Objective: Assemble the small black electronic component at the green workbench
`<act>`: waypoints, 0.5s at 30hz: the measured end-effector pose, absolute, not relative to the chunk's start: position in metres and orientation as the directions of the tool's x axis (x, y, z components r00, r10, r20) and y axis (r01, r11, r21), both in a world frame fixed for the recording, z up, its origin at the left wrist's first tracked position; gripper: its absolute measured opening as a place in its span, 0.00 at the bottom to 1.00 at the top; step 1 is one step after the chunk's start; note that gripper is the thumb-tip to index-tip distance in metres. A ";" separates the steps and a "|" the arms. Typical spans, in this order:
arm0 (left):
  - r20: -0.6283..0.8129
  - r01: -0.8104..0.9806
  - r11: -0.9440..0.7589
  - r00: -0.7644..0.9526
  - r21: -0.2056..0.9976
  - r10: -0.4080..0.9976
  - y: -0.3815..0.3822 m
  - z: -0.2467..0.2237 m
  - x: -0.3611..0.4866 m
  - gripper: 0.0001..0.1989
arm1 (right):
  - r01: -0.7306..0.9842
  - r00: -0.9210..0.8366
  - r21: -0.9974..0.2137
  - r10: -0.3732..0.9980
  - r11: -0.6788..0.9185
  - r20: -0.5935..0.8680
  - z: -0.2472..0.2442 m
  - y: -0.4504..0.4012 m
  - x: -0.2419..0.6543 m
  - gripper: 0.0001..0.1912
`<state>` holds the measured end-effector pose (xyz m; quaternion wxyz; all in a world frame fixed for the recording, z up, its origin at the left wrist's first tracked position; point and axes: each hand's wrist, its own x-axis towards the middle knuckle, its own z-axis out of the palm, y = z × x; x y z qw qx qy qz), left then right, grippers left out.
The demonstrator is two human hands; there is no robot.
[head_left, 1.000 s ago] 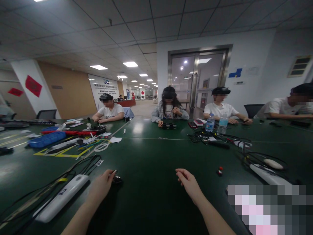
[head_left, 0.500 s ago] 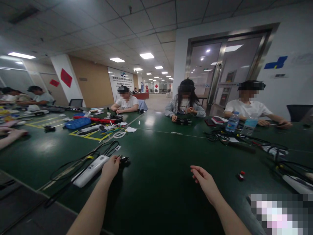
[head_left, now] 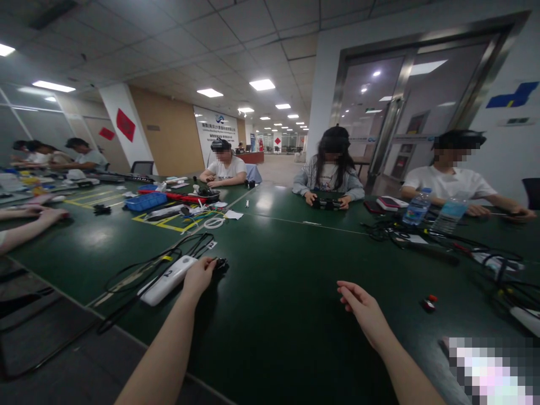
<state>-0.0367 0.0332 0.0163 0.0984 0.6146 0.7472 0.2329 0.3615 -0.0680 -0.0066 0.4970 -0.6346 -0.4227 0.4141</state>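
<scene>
My left hand point(head_left: 199, 276) is closed, its fingertips pinching a small black object point(head_left: 221, 265) on the dark green table point(head_left: 278, 292). The object's kind is too dim to make out. Just left of that hand lies a long white case point(head_left: 165, 284) marked "2", with black cables point(head_left: 145, 273) looping around it. My right hand point(head_left: 363, 308) hovers over or rests on the table farther right; which one I cannot tell. Its fingers are curled, thumb against the index finger, and no held thing shows. A small red and black item point(head_left: 429, 304) lies to its right.
Across the table a person holds a black device point(head_left: 327, 203). Two water bottles point(head_left: 417, 207) and tangled cables point(head_left: 390, 232) are at the right. A blue basket point(head_left: 145, 201), wires and a white coil point(head_left: 214, 223) sit at the left. A blurred-out screen point(head_left: 489, 371) is near right.
The whole view has shifted slightly, moving things rightward. My hands keep nearly the same poses. The person across now has both hands on the black device, where one hand was raised before.
</scene>
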 end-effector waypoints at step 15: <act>0.109 0.891 0.068 -0.131 0.450 0.985 0.035 0.013 -0.040 0.14 | 0.163 0.257 -0.979 0.963 -0.121 -0.076 -0.019 -0.064 0.369 0.20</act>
